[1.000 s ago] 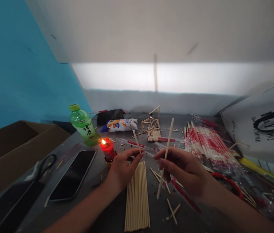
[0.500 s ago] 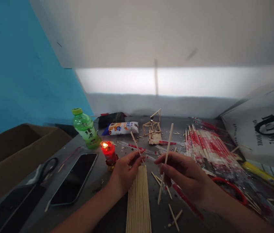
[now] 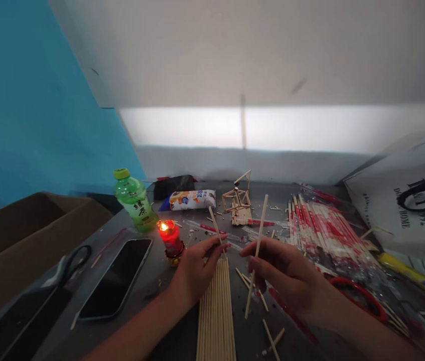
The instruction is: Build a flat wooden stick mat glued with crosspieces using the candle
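Observation:
Between its thumb and fingers, my left hand (image 3: pixel 197 268) pinches a thin wooden stick (image 3: pixel 215 223) that slants up to the left. My right hand (image 3: pixel 285 273) holds a longer wooden stick (image 3: pixel 262 218), nearly upright, its lower end below the fingers. A flat row of light wooden sticks (image 3: pixel 217 316) lies on the dark table below and between the hands. To the left of my left hand burns a red candle (image 3: pixel 169 237) on a golden base. Beyond the hands stands a small frame of short sticks (image 3: pixel 237 199).
A green bottle (image 3: pixel 135 203), a snack packet (image 3: pixel 192 199) and a phone (image 3: pixel 116 278) are on the left. Wrapped chopsticks (image 3: pixel 325 225), red-handled scissors (image 3: pixel 363 296) and a yellow tube (image 3: pixel 415 278) lie right. A cardboard box (image 3: pixel 35 240) stands far left; broken sticks (image 3: pixel 271 341) lie in front.
The whole view has shifted very slightly. Both hands keep their sticks and have hardly moved; the stick in my left hand stands a little steeper.

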Demonstrator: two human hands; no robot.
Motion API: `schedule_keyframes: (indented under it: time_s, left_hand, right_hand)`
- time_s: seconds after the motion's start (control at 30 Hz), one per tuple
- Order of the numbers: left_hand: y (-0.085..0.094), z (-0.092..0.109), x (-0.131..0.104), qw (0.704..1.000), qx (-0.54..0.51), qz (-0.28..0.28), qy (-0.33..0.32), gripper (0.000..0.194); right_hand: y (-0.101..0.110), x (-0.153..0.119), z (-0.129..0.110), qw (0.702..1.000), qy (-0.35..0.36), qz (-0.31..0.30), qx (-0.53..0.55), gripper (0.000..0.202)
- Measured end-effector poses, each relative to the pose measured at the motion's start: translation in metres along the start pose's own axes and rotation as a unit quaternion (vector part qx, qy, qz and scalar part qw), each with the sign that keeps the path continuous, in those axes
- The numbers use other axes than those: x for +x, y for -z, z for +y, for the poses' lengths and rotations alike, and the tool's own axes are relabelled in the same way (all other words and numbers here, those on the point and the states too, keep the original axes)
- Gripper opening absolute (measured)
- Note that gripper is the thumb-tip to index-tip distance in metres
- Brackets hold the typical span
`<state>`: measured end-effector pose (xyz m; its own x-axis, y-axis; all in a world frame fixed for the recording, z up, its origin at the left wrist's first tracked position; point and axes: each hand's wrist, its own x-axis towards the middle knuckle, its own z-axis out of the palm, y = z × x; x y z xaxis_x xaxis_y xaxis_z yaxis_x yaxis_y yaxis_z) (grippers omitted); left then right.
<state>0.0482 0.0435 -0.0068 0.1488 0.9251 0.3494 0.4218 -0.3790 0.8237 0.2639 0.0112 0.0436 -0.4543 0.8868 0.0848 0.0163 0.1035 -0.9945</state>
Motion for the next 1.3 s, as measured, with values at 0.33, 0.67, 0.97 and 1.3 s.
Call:
schedule_keyframes:
  time_s: [0.33, 0.67, 0.97, 1.3]
  left_hand:
    - [-0.002, -0.007, -0.001, 1.000, 0.003, -0.001, -0.012, 0.021]
    - [-0.005, -0.012, -0.002, 0.999, -0.031, -0.006, -0.008, 0.027]
    - [-0.006, -0.016, -0.005, 0.998, -0.057, -0.028, -0.012, 0.028]
    - [-0.006, -0.015, -0.009, 0.998, -0.059, -0.031, -0.020, 0.029]
  right_hand:
    - [-0.002, 0.000, -0.003, 1.000, -0.007, 0.000, -0.005, 0.025]
    - [0.000, 0.000, 0.004, 0.998, -0.035, -0.044, -0.042, 0.024]
    - [-0.006, 0.000, 0.013, 0.967, -0.024, -0.105, -0.231, 0.020]
    - [-0.004, 0.001, 0.019, 0.962, -0.026, -0.093, -0.255, 0.021]
